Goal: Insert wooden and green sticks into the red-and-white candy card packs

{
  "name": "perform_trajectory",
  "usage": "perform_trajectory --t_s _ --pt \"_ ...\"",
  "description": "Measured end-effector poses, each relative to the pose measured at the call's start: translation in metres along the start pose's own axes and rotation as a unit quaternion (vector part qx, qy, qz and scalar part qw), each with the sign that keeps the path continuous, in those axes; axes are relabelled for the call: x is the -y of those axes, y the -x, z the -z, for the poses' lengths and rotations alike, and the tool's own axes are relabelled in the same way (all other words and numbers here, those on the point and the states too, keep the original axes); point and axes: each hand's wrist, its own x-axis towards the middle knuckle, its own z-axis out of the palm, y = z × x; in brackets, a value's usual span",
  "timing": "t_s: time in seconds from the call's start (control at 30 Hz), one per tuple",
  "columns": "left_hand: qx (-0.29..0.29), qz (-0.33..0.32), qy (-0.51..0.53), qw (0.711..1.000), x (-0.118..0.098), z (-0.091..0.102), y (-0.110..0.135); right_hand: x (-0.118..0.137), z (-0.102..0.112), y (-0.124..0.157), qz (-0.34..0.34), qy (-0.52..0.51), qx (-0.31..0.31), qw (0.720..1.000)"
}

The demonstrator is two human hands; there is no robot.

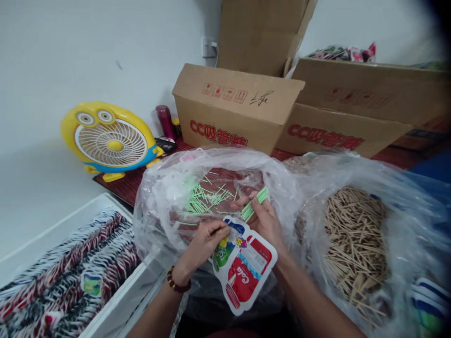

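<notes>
My left hand [207,239], with a beaded bracelet at its wrist, pinches the top edge of a printed candy pouch [246,272] showing a red cola bottle and a green drink picture. The pouch hangs tilted in front of me. In my right hand [266,218] is a small bundle of green candy sticks [255,204], held between thumb and fingers just above the pouch's upper edge. Behind both hands, more loose green sticks [204,197] lie inside an opened clear plastic bag [151,188]. Whether the pouch mouth is parted I cannot tell.
To the right, another clear bag holds many brown sticks [355,239]. A white bin [116,286] packed with pouches stands at left. Behind are a yellow fan [114,145], a dark red flask [165,121] and cardboard boxes [232,108]. Several pouches [431,300] lie at lower right.
</notes>
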Motion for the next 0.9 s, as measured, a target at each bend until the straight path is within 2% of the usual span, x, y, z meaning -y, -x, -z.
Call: perform_trajectory --t_s 0.13,0.27,0.4,0.53,0.6,0.67,0.77,0.9 --pt "-0.009 0.009 0.038 0.999 0.000 -0.009 -0.003 -0.010 0.005 0.009 -0.006 0.016 -0.017 1.000" --pt "-0.006 0.018 0.059 0.998 -0.001 -0.015 -0.005 -0.016 0.017 0.014 -0.021 0.025 0.016 0.999" --pt "0.012 0.037 0.109 0.993 -0.002 -0.017 -0.008 0.000 0.025 0.011 -0.063 0.028 0.097 0.993" --pt "0.011 0.056 0.144 0.988 -0.004 -0.019 -0.012 0.024 0.033 0.002 -0.044 0.079 0.128 0.988" --pt "0.004 0.063 0.149 0.987 -0.005 -0.020 -0.014 0.033 0.038 -0.002 -0.039 0.182 0.161 0.969" --pt "0.001 0.062 0.155 0.986 -0.005 -0.022 -0.017 0.040 0.043 -0.004 -0.033 0.290 0.210 0.933" --pt "0.000 0.050 0.168 0.985 -0.004 -0.026 -0.022 0.050 0.050 -0.006 -0.026 0.367 0.274 0.888" --pt "-0.027 0.033 0.190 0.981 -0.005 -0.031 -0.025 0.060 0.057 -0.001 0.017 0.429 0.267 0.863"
